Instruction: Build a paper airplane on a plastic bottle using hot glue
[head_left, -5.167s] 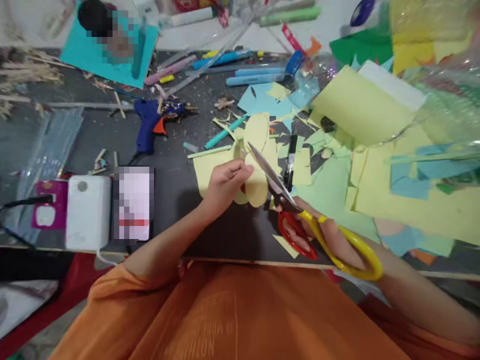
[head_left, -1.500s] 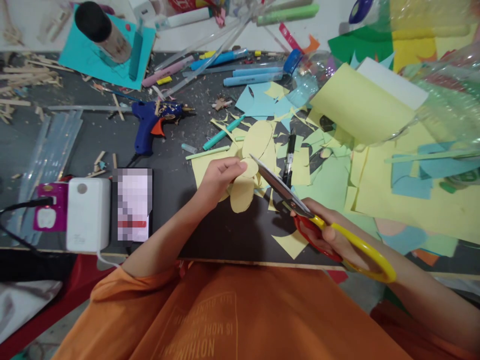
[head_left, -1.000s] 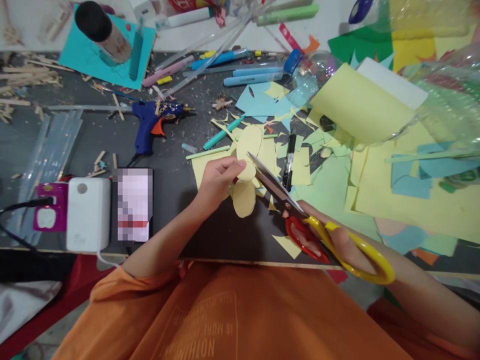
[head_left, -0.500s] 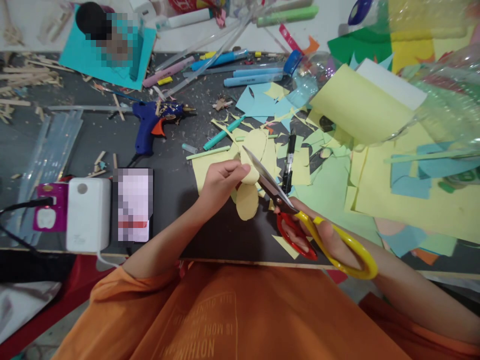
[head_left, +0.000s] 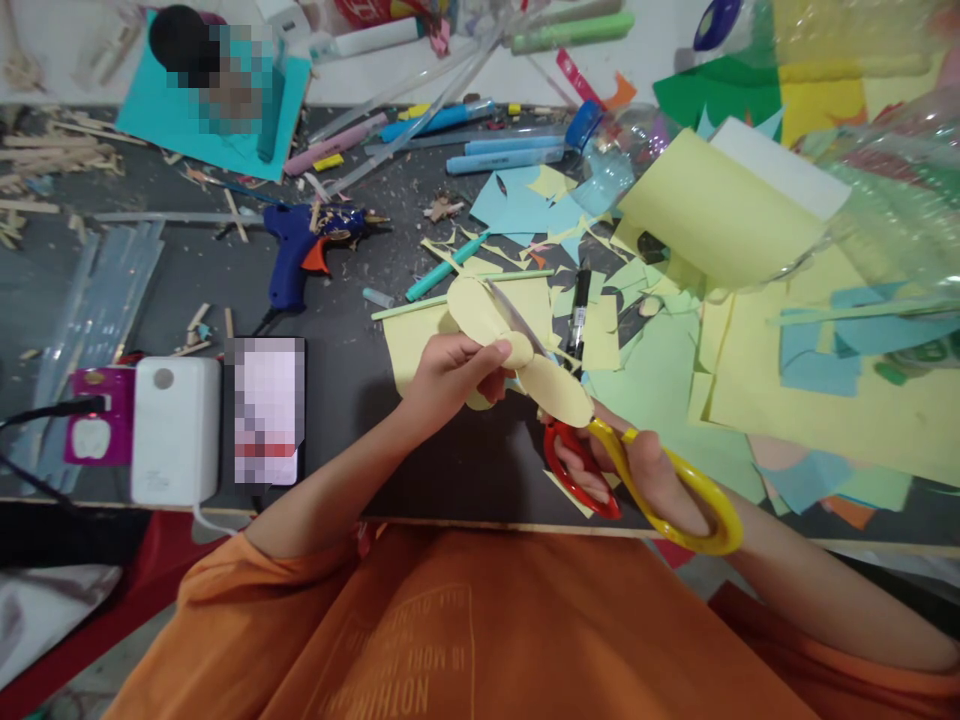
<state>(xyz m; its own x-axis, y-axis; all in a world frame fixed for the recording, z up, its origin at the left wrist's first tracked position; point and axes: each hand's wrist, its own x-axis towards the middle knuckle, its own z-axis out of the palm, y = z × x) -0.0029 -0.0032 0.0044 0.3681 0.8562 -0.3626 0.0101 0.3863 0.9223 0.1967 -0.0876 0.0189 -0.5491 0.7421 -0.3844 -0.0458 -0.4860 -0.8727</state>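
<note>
**While the scissors bite, let the paper do the turning**

Because the pale yellow paper cutout [head_left: 556,388] is floppy, it probably cuts cleanest with short snips while the paper is turned into the scissors [head_left: 611,445]. The left hand [head_left: 450,372], palm down over the near middle of the dark table [head_left: 337,400], pinches the cutout between thumb and fingertips. The right hand [head_left: 652,478], nearer and to the right, curls its fingers through the red and yellow handles. Paper hides the blades' gape.

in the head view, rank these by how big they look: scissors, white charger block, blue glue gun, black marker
1. scissors, though nearest the camera and partly behind the yellow cutout
2. white charger block
3. blue glue gun
4. black marker
</note>
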